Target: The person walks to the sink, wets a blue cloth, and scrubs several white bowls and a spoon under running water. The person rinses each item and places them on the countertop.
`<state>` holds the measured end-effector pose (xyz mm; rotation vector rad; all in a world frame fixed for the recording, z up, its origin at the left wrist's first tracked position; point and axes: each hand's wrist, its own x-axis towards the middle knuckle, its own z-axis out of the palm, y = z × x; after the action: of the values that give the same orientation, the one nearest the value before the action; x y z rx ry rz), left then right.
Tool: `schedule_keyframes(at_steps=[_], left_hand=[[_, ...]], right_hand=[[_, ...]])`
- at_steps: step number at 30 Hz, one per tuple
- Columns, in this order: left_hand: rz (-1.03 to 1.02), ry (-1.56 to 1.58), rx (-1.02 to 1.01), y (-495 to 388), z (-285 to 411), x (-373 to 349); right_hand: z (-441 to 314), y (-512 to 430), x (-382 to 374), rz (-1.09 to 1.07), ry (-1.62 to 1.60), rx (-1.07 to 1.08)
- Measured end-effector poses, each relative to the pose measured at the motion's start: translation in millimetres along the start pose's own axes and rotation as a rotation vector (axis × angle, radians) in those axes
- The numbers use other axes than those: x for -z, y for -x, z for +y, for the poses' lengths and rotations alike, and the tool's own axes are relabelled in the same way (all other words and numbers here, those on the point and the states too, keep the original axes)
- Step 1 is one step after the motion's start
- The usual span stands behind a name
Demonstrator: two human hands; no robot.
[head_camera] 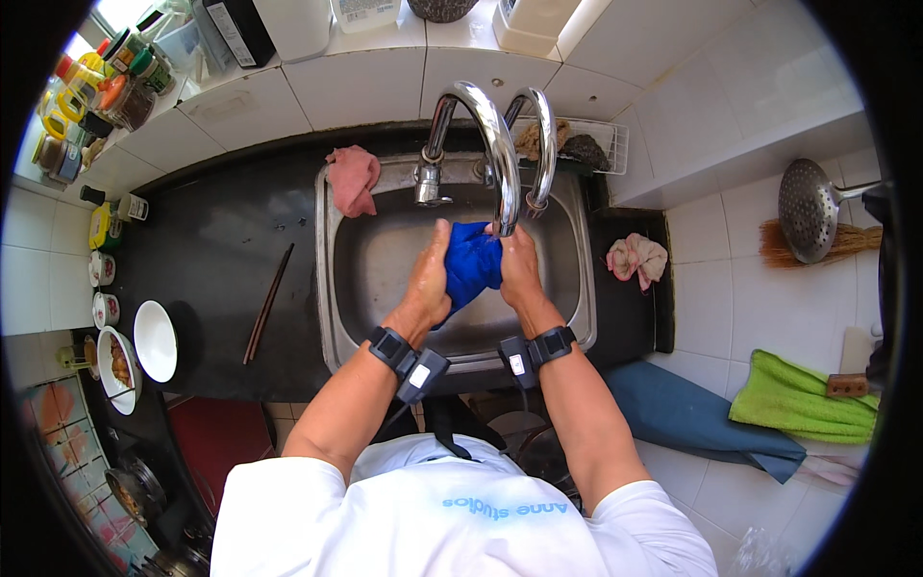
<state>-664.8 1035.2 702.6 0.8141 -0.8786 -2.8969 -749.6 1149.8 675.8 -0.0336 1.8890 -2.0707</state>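
A blue cloth (472, 263) is held between my two hands, above the basin of a stainless steel sink (328, 288). My left hand (427, 281) grips its left side with the thumb upward. On the other side, my right hand (520, 267) holds the cloth's right edge; some fingertips are hidden behind the faucet. The curved chrome faucet (497, 144) has its spout end right over the cloth, and the cloth looks wet. A second, thinner chrome faucet (551, 144) stands to its right. A pink cloth (353, 180) hangs over the sink's upper left corner.
Wooden chopsticks (268, 303) lie on the black countertop (209, 238) left of the sink. Farther left are a white bowl (155, 340) and a bowl of food (119, 368). A crumpled cloth (638, 260) sits right of the sink; a wire rack (618, 148) with scrubbers stands behind.
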Motion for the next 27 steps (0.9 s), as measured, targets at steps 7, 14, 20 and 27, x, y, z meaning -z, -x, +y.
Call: schedule_keyframes(at_steps=[7, 14, 20, 27], left_hand=[[0.063, 0.016, -0.119, -20.1, 7.2, 32.7], [0.219, -0.108, -0.126, -17.3, -37.0, 6.3], [0.207, -0.341, -0.022, -21.9, -11.8, 14.1], [0.174, -0.175, -0.052, -8.5, -31.1, 0.8]], right_hand=[[-39.9, 59.9, -20.0, -0.224, 0.319, 0.204], [-44.6, 30.8, -41.6, -0.104, 0.847, 0.327], [-36.3, 55.9, -41.6, -0.129, 0.816, 0.376], [-14.4, 14.9, -17.9, -0.013, 0.964, 0.143]])
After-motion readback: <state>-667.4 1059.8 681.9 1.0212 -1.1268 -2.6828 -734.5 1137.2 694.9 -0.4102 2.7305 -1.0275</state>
